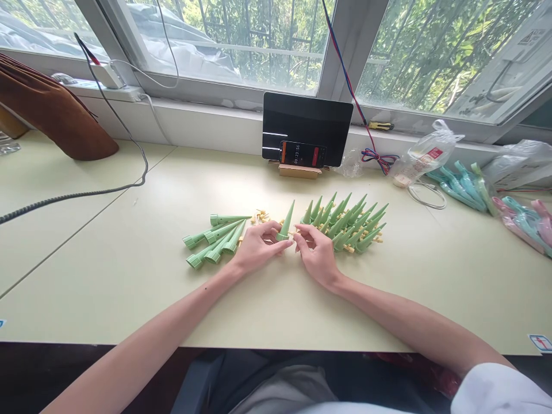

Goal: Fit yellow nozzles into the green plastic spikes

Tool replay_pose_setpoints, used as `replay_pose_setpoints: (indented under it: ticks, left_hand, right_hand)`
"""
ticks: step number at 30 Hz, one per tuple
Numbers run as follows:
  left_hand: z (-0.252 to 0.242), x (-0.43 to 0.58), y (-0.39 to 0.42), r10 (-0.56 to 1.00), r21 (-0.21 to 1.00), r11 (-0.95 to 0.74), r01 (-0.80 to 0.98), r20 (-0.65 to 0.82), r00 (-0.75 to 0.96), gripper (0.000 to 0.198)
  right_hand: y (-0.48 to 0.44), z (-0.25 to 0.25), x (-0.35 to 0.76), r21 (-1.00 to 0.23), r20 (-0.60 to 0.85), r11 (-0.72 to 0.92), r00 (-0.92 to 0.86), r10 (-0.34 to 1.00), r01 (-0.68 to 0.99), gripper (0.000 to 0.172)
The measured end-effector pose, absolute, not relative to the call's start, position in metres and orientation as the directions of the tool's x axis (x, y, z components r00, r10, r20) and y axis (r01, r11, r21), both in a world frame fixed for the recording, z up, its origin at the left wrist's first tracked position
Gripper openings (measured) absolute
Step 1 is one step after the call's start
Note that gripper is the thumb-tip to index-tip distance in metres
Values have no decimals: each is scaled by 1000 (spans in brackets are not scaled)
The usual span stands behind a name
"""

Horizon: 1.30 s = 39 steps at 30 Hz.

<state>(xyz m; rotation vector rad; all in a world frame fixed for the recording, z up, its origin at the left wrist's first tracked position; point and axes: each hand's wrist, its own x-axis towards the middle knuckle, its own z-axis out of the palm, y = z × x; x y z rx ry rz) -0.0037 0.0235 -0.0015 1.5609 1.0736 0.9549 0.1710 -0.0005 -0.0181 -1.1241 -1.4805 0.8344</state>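
Between the fingers of my left hand [260,246] a green plastic cone-shaped spike [287,221] stands upright, its point up. The fingertips of my right hand [317,253] pinch a small yellow plastic piece [294,233] against the side of the spike's base. Whether that piece sits in the spike or only touches it, I cannot tell. Left of my left hand lie several green spikes [218,237] without yellow pieces showing on most of them. Loose yellow pieces [260,217] are heaped just behind it. Beside my right hand several spikes [351,221] with yellow pieces stand in close rows.
A phone [302,155] showing a timer leans on a black tablet [307,123] in a cardboard stand [297,171]. A black braided cable [86,192] crosses the table's left. Plastic bags [426,152] and coloured plastic items [463,187] lie at right. A yellow cutter [380,126] rests on the sill.
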Motion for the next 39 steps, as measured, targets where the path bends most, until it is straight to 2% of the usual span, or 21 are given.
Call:
replay_pose_setpoints:
  ticks: [16, 27, 39]
  left_hand:
    - [-5, -4, 23, 935, 944, -245, 223, 169, 313, 32]
    - [-4, -4, 22, 938, 967, -170, 191, 100, 331, 36]
    - [-6, -4, 22, 932, 957, -187, 223, 101, 348, 34]
  right_hand:
    - [-1, -14, 171, -932, 302, 302, -33, 953, 200, 23]
    - [-2, -14, 172, -924, 308, 308, -40, 951, 225, 25]
    - [-2, -12, 172, -916, 318, 319, -47, 947, 244, 28]
